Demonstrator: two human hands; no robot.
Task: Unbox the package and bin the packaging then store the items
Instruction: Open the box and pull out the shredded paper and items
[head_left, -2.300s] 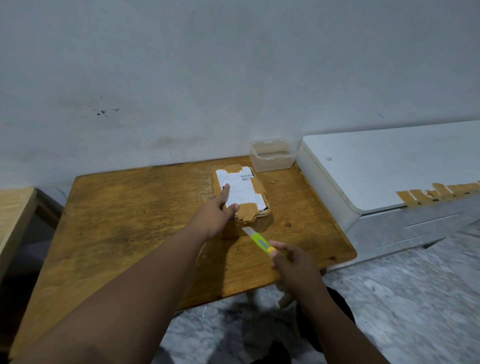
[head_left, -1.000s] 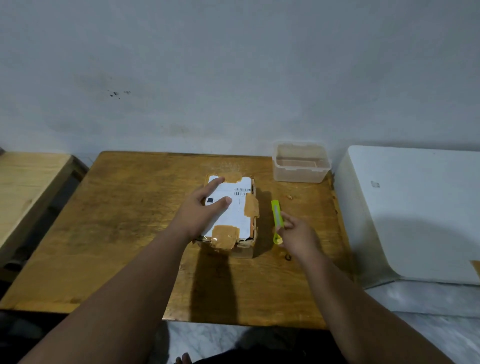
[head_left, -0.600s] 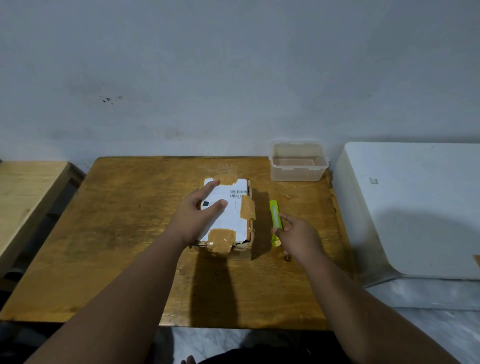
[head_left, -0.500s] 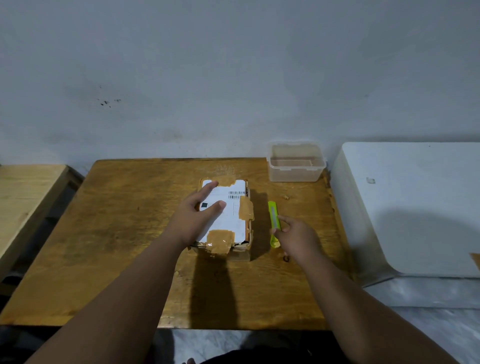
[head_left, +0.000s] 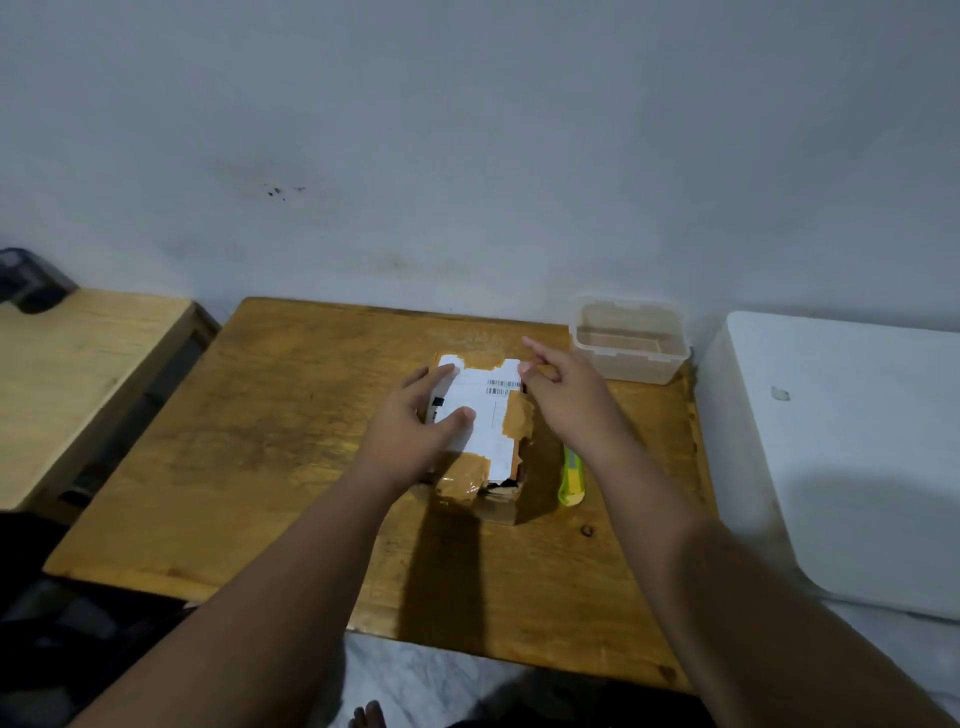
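Note:
A small cardboard package with a white shipping label and brown tape sits in the middle of the wooden table. My left hand lies flat on its left side, fingers spread over the label. My right hand hovers at the package's far right corner, fingers apart, thumb and forefinger touching the label's edge. A yellow-green box cutter lies on the table just right of the package, partly hidden under my right wrist.
An empty clear plastic container stands at the table's back right corner. A white appliance sits right of the table. A lighter wooden table stands to the left with a dark object at its far edge. A wall runs close behind.
My right hand has let go of the box cutter, leaving it on the table, and moved up to the package's far right corner. My left hand stays on the package.

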